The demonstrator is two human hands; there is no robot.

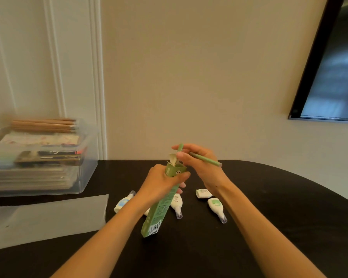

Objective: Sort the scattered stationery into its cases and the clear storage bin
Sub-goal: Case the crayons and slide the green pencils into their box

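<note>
Head view, my only one: my left hand (161, 182) grips a tall green carton (159, 205), tilted, its top flaps open, held above a black counter (269, 207). My right hand (199, 159) pinches a green pen (205, 158) just above the carton's mouth, one end poking up past my fingers.

Progress looks to me about midway. A clear storage bin (84, 157) at the far left of the counter already holds a stack of flat packets, with a bundle of wooden pencils (44, 125) resting across its top. I judge the pen is about to go into the carton.

Left loose on the counter, near my wrists: three white correction-tape dispensers, one with a blue label (122, 203), one half hidden behind the carton (177, 204), one with a green label (216, 208), plus a small white wrapper (203, 193). A pale sheet (48, 217) lies in front of the bin.

Writing: the carton's lower end shows large letters that read "THE", the rest cut off; a small panda face sits near its top. Other labels are too blurred to read.
</note>
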